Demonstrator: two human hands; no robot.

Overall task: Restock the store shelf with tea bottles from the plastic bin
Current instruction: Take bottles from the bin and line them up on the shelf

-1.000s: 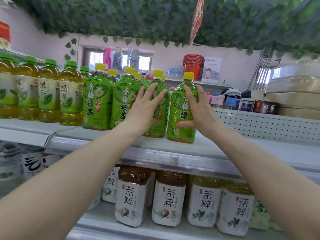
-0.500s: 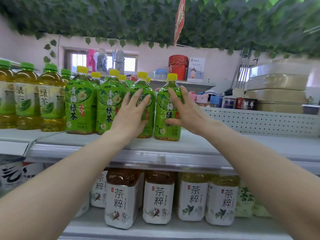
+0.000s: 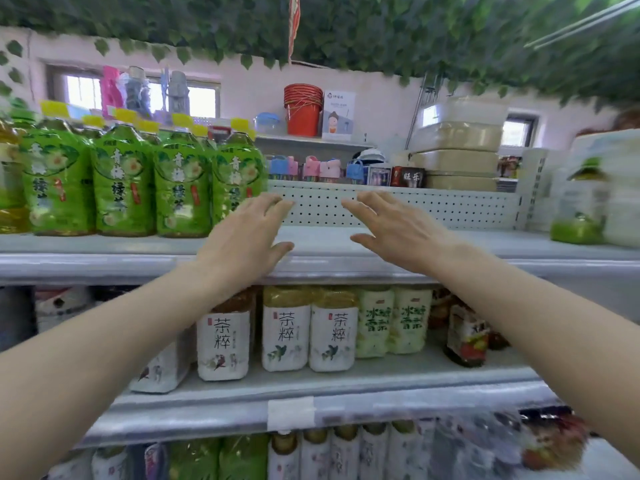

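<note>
A row of green-labelled tea bottles point(image 3: 181, 188) with yellow caps stands on the top shelf point(image 3: 381, 244) at the left. The rightmost of them point(image 3: 235, 181) is just left of my left hand point(image 3: 242, 237). That hand hovers over the shelf's front edge, fingers spread, holding nothing. My right hand point(image 3: 394, 226) floats to the right of it, also spread and empty, over bare shelf. The plastic bin is out of view.
A white perforated back panel point(image 3: 415, 206) closes the top shelf. A blurred green bottle point(image 3: 578, 209) stands at the far right. White-labelled tea bottles point(image 3: 285, 334) fill the shelf below, with more bottles on the lowest shelf point(image 3: 311, 455). Red buckets point(image 3: 303, 109) and boxes sit behind.
Both hands have let go of the two green bottles and drawn back to the right of the row. The view has swung right and down.
</note>
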